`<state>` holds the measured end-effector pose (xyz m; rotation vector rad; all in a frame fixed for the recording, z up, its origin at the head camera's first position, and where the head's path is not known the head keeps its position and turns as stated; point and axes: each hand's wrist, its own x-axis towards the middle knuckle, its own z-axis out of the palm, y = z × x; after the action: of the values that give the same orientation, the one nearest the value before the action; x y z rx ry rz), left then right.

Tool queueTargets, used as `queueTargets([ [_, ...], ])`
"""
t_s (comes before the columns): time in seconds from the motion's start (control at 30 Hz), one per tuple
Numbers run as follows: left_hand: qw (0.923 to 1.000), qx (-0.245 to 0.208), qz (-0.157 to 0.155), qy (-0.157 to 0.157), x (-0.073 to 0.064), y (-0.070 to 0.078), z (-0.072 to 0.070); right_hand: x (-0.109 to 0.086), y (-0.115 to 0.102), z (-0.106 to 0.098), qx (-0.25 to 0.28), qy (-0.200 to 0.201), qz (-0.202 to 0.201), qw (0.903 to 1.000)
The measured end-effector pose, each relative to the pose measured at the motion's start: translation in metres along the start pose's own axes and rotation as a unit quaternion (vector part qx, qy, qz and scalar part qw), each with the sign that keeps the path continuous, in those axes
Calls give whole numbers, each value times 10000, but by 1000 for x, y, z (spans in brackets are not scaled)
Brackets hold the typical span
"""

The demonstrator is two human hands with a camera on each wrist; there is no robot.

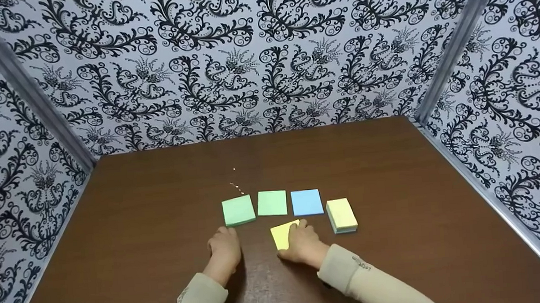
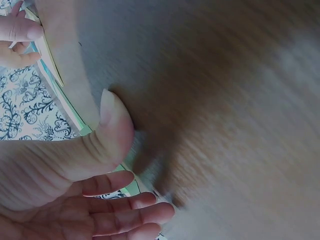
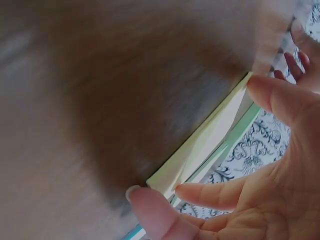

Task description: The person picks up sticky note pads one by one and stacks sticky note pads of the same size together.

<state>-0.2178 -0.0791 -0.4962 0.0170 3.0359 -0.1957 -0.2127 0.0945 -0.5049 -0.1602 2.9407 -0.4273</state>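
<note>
My right hand (image 1: pixel 302 244) grips a yellow sticky note pad (image 1: pixel 280 235) on the brown table. In the right wrist view, the fingers and thumb reach along the near edge of this pad (image 3: pixel 212 127). Left of it, my left hand (image 1: pixel 225 246) rests low over the table with nothing held. Its fingertips come up to the front edge of a thick green sticky note pad (image 1: pixel 239 210). The left wrist view shows that hand's thumb (image 2: pixel 117 122) apart from the loosely bent fingers.
A lighter green pad (image 1: pixel 272 203) and a blue pad (image 1: pixel 307 202) lie in a row behind the hands. At the right stands a taller yellow-topped stack (image 1: pixel 342 214). Small white specks (image 1: pixel 237 187) dot the table (image 1: pixel 160 200). Patterned walls (image 1: pixel 227 69) enclose three sides.
</note>
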Motion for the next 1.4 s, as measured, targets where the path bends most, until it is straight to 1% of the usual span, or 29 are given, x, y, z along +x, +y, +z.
queueTargets([
  [0.13,10000,-9,19,-52,0,-1,-1,1,-1,0,-40,-79,36,10000],
  [0.37,9996,106,109,-233,1,-1,1,1,0,-8,22,-522,153,9985],
  [0.57,9996,165,103,-209,0,-1,0,2,1,-11,65,-546,97,9984],
  [0.73,9997,131,60,-183,-1,-1,1,-1,0,-11,132,-652,80,9978],
  [0.9,9997,205,26,-119,0,2,2,-5,-2,-10,129,-814,-35,9966],
  [0.97,9998,176,-5,-95,1,1,2,-3,-3,-9,112,-798,-118,9967],
  [1.13,9998,161,1,-65,1,1,4,5,1,-10,184,-590,-252,9978],
  [1.27,9991,400,-3,-124,1,2,4,13,7,-12,253,-661,-404,9967],
  [1.4,9986,503,-44,-162,2,2,2,17,8,-14,206,-797,-704,9941],
])
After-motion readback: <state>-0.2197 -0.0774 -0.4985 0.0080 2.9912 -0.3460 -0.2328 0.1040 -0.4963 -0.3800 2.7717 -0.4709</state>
